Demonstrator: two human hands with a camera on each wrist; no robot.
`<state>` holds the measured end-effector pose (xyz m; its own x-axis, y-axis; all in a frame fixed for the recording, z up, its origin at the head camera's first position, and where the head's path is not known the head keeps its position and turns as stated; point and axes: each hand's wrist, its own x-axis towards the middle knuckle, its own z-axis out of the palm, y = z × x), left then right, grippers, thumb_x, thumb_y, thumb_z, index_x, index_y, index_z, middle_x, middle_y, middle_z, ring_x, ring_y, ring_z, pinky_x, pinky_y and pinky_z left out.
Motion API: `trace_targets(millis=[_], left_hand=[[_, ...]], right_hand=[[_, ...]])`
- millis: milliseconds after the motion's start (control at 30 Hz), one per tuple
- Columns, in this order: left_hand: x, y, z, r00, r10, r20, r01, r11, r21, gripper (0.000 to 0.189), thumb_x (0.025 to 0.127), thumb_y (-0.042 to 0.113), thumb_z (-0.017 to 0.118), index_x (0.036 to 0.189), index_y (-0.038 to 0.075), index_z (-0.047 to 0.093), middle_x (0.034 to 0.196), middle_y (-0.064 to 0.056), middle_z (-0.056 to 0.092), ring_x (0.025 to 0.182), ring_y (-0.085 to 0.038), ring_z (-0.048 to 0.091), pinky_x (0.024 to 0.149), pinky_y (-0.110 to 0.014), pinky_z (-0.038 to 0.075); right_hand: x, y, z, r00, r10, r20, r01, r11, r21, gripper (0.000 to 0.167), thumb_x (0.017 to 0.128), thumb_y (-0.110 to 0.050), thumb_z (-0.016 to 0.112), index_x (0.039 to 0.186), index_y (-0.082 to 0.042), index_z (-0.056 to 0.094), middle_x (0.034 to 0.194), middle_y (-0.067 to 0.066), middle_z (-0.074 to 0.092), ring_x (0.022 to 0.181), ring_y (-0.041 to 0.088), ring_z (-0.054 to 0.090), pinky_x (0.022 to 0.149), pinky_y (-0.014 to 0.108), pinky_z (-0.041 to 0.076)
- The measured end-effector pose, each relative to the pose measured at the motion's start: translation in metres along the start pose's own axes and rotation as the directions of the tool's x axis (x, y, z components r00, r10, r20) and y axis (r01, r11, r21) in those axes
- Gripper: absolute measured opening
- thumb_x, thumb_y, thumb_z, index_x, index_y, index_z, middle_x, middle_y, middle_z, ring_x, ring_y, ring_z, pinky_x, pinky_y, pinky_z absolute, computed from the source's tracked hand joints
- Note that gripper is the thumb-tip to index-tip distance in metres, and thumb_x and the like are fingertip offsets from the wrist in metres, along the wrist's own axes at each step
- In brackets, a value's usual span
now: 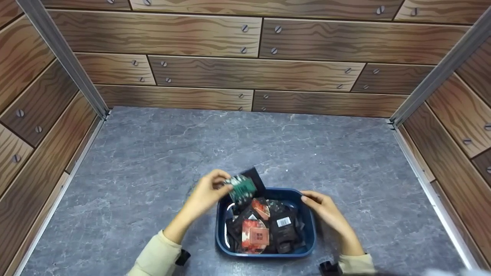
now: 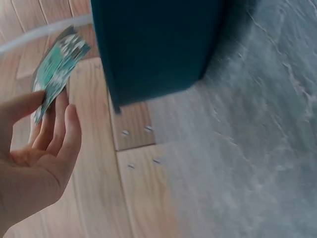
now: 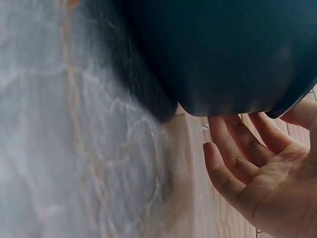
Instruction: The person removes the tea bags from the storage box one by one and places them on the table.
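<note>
My left hand (image 1: 205, 193) pinches a small green-and-silver packet (image 1: 243, 188) between thumb and fingers, over the far left corner of a blue plastic tub (image 1: 266, 254). In the left wrist view the packet (image 2: 54, 72) is tilted, beside the tub's outer wall (image 2: 153, 49). A flat black piece (image 1: 256, 180) sticks up behind the packet, past the tub's far rim. My right hand (image 1: 326, 209) holds the tub's far right corner, thumb at the rim and fingers (image 3: 237, 144) along the outside. Black packets (image 1: 282, 232) and a red-and-black packet (image 1: 256, 235) lie heaped inside.
The tub stands on a grey marbled surface (image 1: 172, 142) near its front. Wood-patterned walls (image 1: 215, 73) enclose the back and both sides, with metal strips (image 1: 65, 57) at the corners. Dark wrist devices (image 1: 183, 257) sit at both cuffs.
</note>
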<state>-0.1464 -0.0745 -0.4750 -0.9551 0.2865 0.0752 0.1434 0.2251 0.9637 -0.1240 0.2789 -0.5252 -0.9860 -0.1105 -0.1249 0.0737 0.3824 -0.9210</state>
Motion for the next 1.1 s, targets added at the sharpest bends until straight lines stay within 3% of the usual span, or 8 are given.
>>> trace_targets(millis=[167, 300, 467, 633, 900, 1033, 1067, 1100], left_hand=[[0.015, -0.012, -0.010, 0.988, -0.047, -0.146, 0.030, 0.993, -0.114, 0.019, 0.089, -0.005, 0.066, 0.106, -0.007, 0.058, 0.095, -0.017, 0.071, 0.080, -0.020, 0.066, 0.074, -0.032, 0.057], [0.028, -0.017, -0.014, 0.975, -0.085, -0.207, 0.053, 0.986, -0.157, 0.017, 0.089, -0.006, 0.064, 0.105, -0.008, 0.058, 0.092, -0.017, 0.070, 0.075, -0.018, 0.065, 0.067, -0.027, 0.054], [0.048, -0.018, -0.016, 0.969, -0.103, -0.227, 0.073, 0.988, -0.138, 0.017, 0.089, -0.006, 0.063, 0.106, -0.007, 0.059, 0.094, -0.018, 0.071, 0.079, -0.021, 0.066, 0.071, -0.035, 0.056], [0.075, -0.022, -0.013, 0.964, -0.120, -0.237, 0.094, 0.988, -0.119, 0.019, 0.090, -0.004, 0.064, 0.108, -0.008, 0.059, 0.096, -0.019, 0.071, 0.079, -0.019, 0.066, 0.067, -0.029, 0.055], [0.117, -0.037, -0.010, 0.938, -0.202, -0.280, 0.162, 0.974, -0.160, 0.020, 0.092, -0.004, 0.062, 0.111, -0.007, 0.058, 0.101, -0.022, 0.069, 0.079, -0.018, 0.065, 0.066, -0.030, 0.054], [0.135, -0.041, -0.006, 0.931, -0.239, -0.278, 0.198, 0.966, -0.165, 0.023, 0.092, -0.006, 0.060, 0.114, -0.010, 0.057, 0.107, -0.027, 0.068, 0.082, -0.022, 0.067, 0.076, -0.036, 0.056], [0.141, -0.047, -0.005, 0.932, -0.234, -0.277, 0.191, 0.966, -0.174, 0.018, 0.090, -0.007, 0.061, 0.109, -0.007, 0.059, 0.100, -0.025, 0.069, 0.079, -0.019, 0.067, 0.076, -0.034, 0.057], [0.163, -0.087, -0.003, 0.936, -0.228, -0.269, 0.180, 0.965, -0.191, 0.020, 0.089, -0.005, 0.064, 0.108, -0.005, 0.060, 0.099, -0.023, 0.070, 0.079, -0.020, 0.068, 0.074, -0.034, 0.057]], right_hand=[[0.001, -0.001, 0.001, 1.000, -0.004, -0.004, 0.004, 1.000, 0.021, 0.034, 0.099, -0.013, 0.060, 0.125, 0.010, 0.061, 0.123, 0.020, 0.065, 0.107, 0.011, 0.060, 0.092, 0.021, 0.046], [0.002, -0.003, 0.002, 1.000, -0.010, -0.015, 0.011, 1.000, 0.012, 0.034, 0.098, -0.012, 0.061, 0.124, 0.009, 0.062, 0.122, 0.020, 0.066, 0.105, 0.010, 0.060, 0.092, 0.021, 0.046], [0.005, -0.005, 0.002, 0.999, -0.029, -0.017, 0.029, 1.000, -0.008, 0.032, 0.097, -0.012, 0.062, 0.122, 0.009, 0.063, 0.119, 0.021, 0.066, 0.104, 0.010, 0.061, 0.092, 0.021, 0.046], [0.005, -0.006, 0.000, 0.999, -0.041, -0.005, 0.040, 0.998, -0.040, 0.033, 0.098, -0.013, 0.062, 0.122, 0.009, 0.063, 0.119, 0.021, 0.066, 0.106, 0.015, 0.061, 0.092, 0.022, 0.047], [0.003, -0.005, -0.001, 0.999, -0.042, 0.017, 0.043, 0.996, -0.082, 0.034, 0.098, -0.016, 0.061, 0.122, 0.008, 0.063, 0.118, 0.019, 0.067, 0.105, 0.019, 0.061, 0.090, 0.025, 0.048], [0.003, -0.004, -0.001, 0.999, -0.042, 0.027, 0.044, 0.997, -0.060, 0.033, 0.099, -0.015, 0.061, 0.122, 0.008, 0.063, 0.117, 0.018, 0.067, 0.103, 0.018, 0.062, 0.089, 0.024, 0.049], [0.003, -0.004, -0.001, 0.999, -0.041, 0.025, 0.043, 0.997, -0.060, 0.034, 0.099, -0.015, 0.061, 0.122, 0.008, 0.063, 0.117, 0.018, 0.067, 0.103, 0.017, 0.062, 0.088, 0.024, 0.049], [0.004, -0.003, -0.001, 0.999, -0.042, 0.025, 0.044, 0.997, -0.062, 0.034, 0.099, -0.015, 0.061, 0.122, 0.008, 0.063, 0.117, 0.019, 0.067, 0.103, 0.017, 0.062, 0.088, 0.024, 0.049]])
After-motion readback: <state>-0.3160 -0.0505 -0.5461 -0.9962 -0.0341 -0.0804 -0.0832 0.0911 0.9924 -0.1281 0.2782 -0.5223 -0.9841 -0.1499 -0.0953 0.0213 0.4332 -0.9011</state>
